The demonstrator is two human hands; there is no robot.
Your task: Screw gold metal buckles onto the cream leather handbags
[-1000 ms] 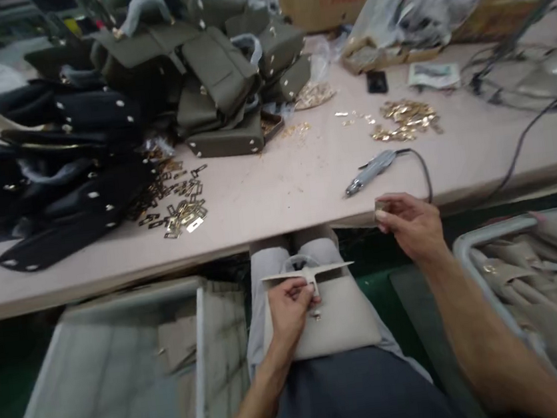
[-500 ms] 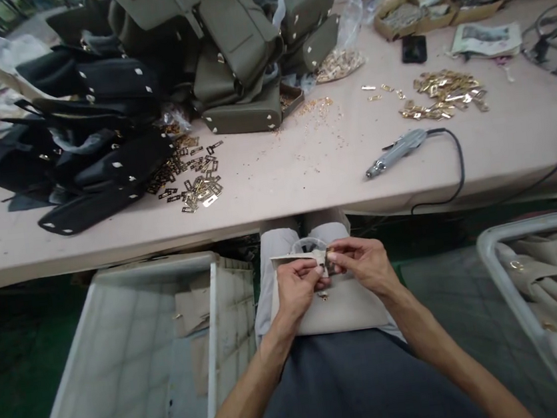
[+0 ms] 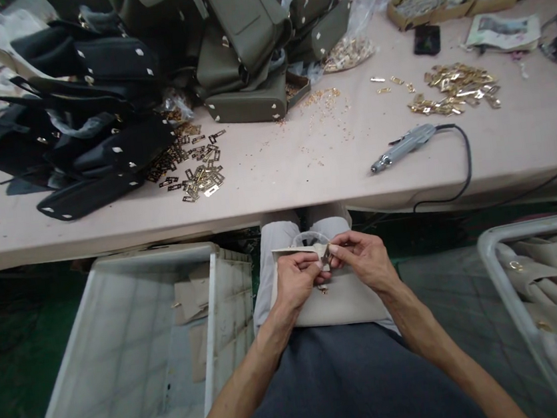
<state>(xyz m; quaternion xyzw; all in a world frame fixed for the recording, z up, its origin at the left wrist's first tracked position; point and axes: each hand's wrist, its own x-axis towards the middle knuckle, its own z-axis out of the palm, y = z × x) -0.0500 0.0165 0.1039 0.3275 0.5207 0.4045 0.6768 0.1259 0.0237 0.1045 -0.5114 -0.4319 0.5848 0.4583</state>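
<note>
1. Bag (image 3: 337, 308) lies on our lap, near side of the table (image 3: 277, 196), and its front is turned up to us.
2. Its long axis goes across our legs, from left to right; its handle (image 3: 310, 235) points away from us, to the table, and its lower edge is just beside our apron (image 3: 342, 376).
3. The flap (image 3: 290, 250) is lifted, and its thin edge runs also from left to right, above the fingers of our left hand (image 3: 294, 278).
4. The tab (image 3: 321, 251) of this flap is between our two hands; our left thumb and fingers are narrow and pinch it from the left.
5. With our right hand (image 3: 365, 259) we hold a small piece (image 3: 327, 255) in thumb and forefinger, narrow also, at the right side of the tab; it is too small to tell its exact form.
6. The clasp (image 3: 323, 290) on the bag is just below our fingertips, nearer to us.
7. On the table, the screwdriver (image 3: 402, 146) points with its tip to the left and a little toward us.
</note>
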